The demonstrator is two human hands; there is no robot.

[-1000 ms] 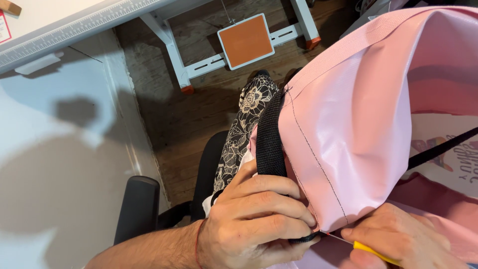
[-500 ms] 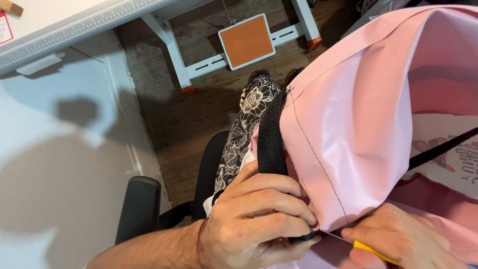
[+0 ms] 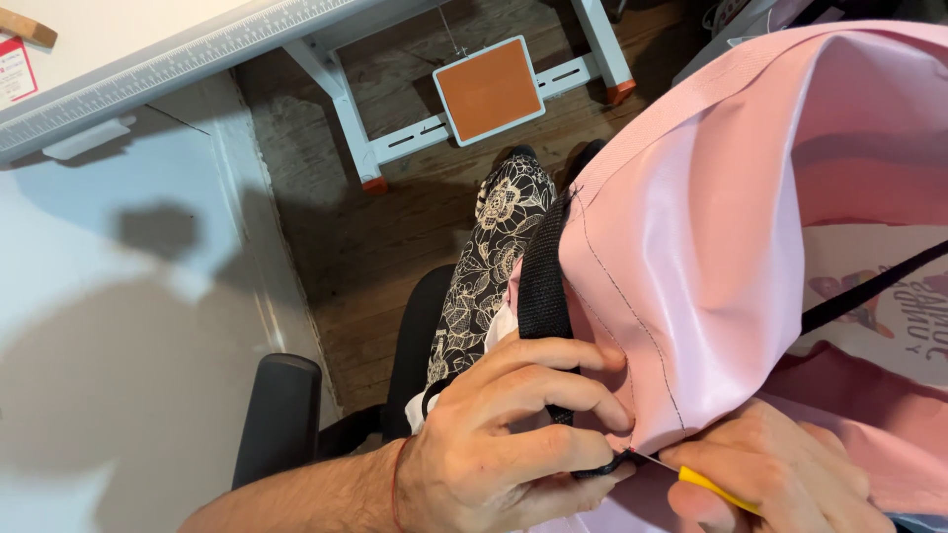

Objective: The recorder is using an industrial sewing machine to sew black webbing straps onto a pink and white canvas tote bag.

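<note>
Mid seam-picking: left hand (image 3: 513,444) pinches black strap (image 3: 543,286) against pink bag (image 3: 711,247); right hand (image 3: 780,474) grips yellow seam tool (image 3: 719,490). Next probably needs a steady tip.

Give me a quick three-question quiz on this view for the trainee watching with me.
1. True or false: the left hand grips the black strap against the pink bag.
2. What colour is the handle of the small tool in the right hand?
3. Where is the orange pedal? A) on the white table B) on the wooden floor under it C) on the chair armrest

Key: 1 true; 2 yellow; 3 B.
</note>
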